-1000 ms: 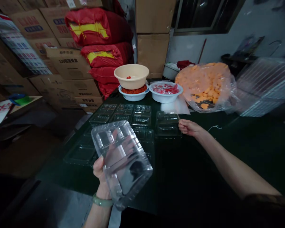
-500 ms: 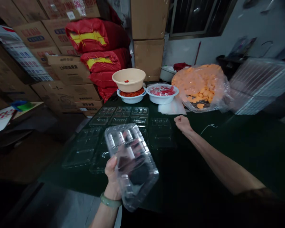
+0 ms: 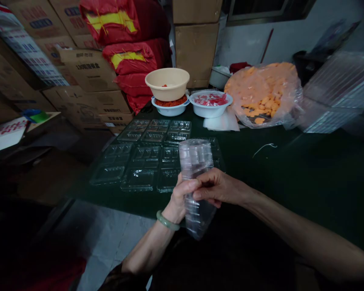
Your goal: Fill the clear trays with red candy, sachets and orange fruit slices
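Both my hands grip one stack of clear plastic trays (image 3: 196,161), held on edge above the near side of the dark green table (image 3: 291,169). My left hand (image 3: 179,198), with a green bangle at the wrist, wraps the stack from the left. From the right, my right hand (image 3: 220,188) closes its fingers over the same stack. Beyond them, several clear compartment trays (image 3: 145,157) lie flat in rows on the table.
At the table's far edge stand a beige bowl (image 3: 167,83) on a white bowl of red bits, a white bowl of red packets (image 3: 210,104) and a bag of orange pieces (image 3: 262,95). Clear tray stacks (image 3: 336,93) sit right. Cardboard boxes (image 3: 85,68) and red sacks (image 3: 127,60) rise behind.
My right hand left the tray at the far row and came back to grasp the stack. My left hand turned the stack on edge and moved it right, toward the middle.
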`<action>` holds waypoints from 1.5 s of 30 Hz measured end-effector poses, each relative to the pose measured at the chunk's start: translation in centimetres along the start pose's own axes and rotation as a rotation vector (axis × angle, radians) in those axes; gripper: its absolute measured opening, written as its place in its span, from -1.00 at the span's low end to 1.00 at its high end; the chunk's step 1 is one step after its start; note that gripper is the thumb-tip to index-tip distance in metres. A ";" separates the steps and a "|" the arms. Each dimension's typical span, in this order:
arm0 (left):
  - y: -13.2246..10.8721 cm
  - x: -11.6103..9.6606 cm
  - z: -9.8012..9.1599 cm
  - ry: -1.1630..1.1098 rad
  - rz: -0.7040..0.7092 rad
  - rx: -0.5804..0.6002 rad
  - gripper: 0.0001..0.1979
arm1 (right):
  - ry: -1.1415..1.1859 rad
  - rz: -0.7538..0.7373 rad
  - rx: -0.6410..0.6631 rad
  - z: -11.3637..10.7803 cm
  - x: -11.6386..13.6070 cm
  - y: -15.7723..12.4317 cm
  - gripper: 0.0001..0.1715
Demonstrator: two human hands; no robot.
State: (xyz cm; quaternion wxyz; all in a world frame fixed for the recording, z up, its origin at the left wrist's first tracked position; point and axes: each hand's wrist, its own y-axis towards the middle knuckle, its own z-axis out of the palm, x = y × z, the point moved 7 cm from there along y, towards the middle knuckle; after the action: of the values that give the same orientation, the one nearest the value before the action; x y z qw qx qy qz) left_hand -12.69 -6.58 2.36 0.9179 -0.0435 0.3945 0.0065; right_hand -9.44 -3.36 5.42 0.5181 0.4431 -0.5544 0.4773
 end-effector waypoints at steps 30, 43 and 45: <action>-4.4 -7.1 -9.1 -0.126 0.323 -0.076 -0.09 | 0.705 0.458 -0.517 -4.7 -12.8 -14.2 -0.59; -5.0 -7.2 -8.4 -0.092 0.336 -0.114 -0.31 | 0.570 0.621 -0.621 -8.3 -12.8 -9.5 -0.78; -4.8 -7.1 -8.7 -0.086 0.350 -0.099 -0.28 | 0.501 0.644 -0.678 -8.6 -13.0 -9.3 -0.85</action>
State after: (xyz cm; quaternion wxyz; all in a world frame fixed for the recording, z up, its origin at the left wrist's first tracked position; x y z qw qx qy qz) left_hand -23.63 -11.98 1.93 0.9155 -0.0188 0.3556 0.1872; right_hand 1.99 3.70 -6.82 0.5758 -0.0697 -0.6451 0.4974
